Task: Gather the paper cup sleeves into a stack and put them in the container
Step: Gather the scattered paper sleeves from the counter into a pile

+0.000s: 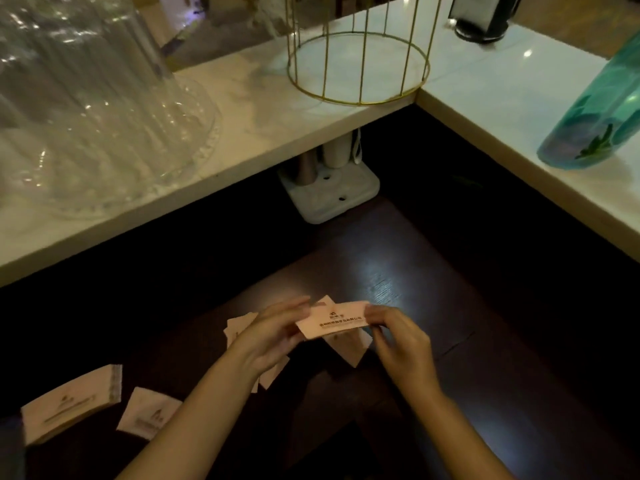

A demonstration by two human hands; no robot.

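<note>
Both hands hold a flat pink paper cup sleeve (331, 321) with dark print just above the dark wooden table. My left hand (268, 336) grips its left end and my right hand (398, 337) pinches its right end. More pink sleeves lie under and around the hands: one (349, 348) below the held sleeve, one (239, 323) behind my left hand. A thicker stack of sleeves (69, 403) lies at the lower left, with a single sleeve (150, 415) beside it. I cannot tell which object is the container.
A white marble counter (263, 112) runs along the back and right, raised above the table. On it stand a gold wire cage (360, 60), a clear ribbed glass dome (90, 109), a teal bottle (595, 116) and a black holder (481, 19). A white base (332, 192) sits under the counter.
</note>
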